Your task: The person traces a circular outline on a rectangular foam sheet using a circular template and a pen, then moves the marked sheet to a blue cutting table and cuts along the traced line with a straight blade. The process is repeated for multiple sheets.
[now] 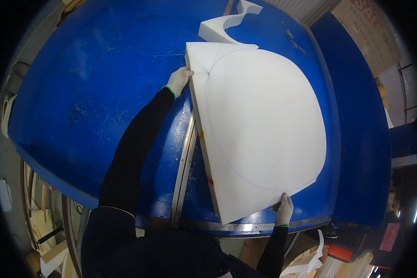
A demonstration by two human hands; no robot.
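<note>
A thick white foam slab (259, 125) lies on the blue table (102, 92), with a curved pencil line drawn across it and its right side cut round. My left hand (179, 80), in a white glove, presses against the slab's far left edge. The near corner of the slab is gripped by my right hand (283, 209), also gloved. A thin vertical blade or wire (221, 42) meets the slab's far edge where a cut begins. Beyond it lies a curved white foam offcut (227, 24).
A metal rail (184, 157) runs along the table beside the slab, and a metal strip with a ruler (245, 227) edges the near side. Foam scraps (306, 264) lie on the floor below. A cardboard box (370, 32) stands at the far right.
</note>
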